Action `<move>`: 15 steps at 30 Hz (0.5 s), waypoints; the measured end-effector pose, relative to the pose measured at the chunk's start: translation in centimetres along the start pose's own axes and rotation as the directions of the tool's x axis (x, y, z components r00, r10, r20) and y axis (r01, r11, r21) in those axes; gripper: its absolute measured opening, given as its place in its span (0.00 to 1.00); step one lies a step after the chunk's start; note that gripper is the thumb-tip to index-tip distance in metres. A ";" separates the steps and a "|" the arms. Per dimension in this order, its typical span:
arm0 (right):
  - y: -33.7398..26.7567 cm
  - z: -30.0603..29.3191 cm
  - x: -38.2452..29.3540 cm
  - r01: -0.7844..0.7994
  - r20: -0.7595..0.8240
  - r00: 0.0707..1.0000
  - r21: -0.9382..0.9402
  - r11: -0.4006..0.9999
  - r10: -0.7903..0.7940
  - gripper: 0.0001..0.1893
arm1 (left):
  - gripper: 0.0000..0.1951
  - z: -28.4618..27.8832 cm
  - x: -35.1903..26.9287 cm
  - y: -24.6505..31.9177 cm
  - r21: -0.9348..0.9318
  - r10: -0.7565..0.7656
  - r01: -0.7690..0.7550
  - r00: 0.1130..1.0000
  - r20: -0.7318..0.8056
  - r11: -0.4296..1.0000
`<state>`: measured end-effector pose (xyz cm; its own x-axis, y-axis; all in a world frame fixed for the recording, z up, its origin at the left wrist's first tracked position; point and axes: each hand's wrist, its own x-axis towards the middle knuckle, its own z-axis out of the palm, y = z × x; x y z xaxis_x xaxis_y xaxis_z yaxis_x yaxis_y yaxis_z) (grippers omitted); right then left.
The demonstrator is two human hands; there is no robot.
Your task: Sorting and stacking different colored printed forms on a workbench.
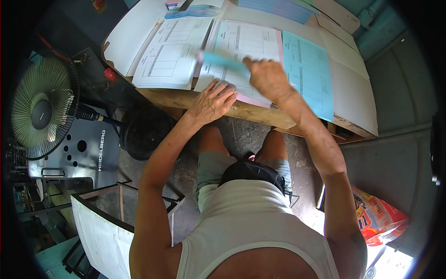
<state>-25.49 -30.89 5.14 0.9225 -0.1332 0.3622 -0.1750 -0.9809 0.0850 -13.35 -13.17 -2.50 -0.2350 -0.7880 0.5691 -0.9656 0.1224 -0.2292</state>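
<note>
My left hand [216, 99] lies on the lower left edge of the middle stack of printed forms [249, 40], fingers bent over the white top sheet. Above that stack my right hand [267, 75] grips a blurred light-blue flat strip [224, 61], perhaps a tool or paper; its pinkish end points left. Pink sheet edges show along the right and bottom of the middle stack. On the left is another stack of white forms [167, 55]. A stack of light-blue forms [310, 76] sits to the right, partly behind my right forearm.
The wooden table [244, 113] has a rough front edge. Bundled coloured papers [195, 10] and a larger blue-edged pile [278, 8] lie at its back. A fan [41, 110] stands at left, near a grey machine cover [94, 153]. A red plastic bag [379, 216] is at right.
</note>
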 end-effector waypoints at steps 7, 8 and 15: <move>-2.6 -2.2 -2.6 0.018 0.181 0.982 0.193 0.981 -0.054 0.15 | 0.09 -1.5 -0.6 -1.0 0.015 -0.085 0.086 0.995 -0.060 0.996; -2.4 -1.9 -2.7 0.014 0.178 0.983 0.182 0.983 -0.047 0.15 | 0.10 -2.1 -0.5 -0.9 0.068 -0.071 0.076 0.994 -0.078 0.995; 0.0 -2.1 -0.3 0.091 0.170 0.981 0.040 0.995 -0.096 0.09 | 0.10 -4.1 3.9 4.9 0.134 0.016 0.036 0.930 -0.367 0.990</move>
<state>-26.50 -30.58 6.94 0.9800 -0.0603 0.1897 -0.0768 -0.9938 0.0805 -19.43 -13.24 1.84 -0.2744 -0.5094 0.8156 -0.9499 0.0114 -0.3124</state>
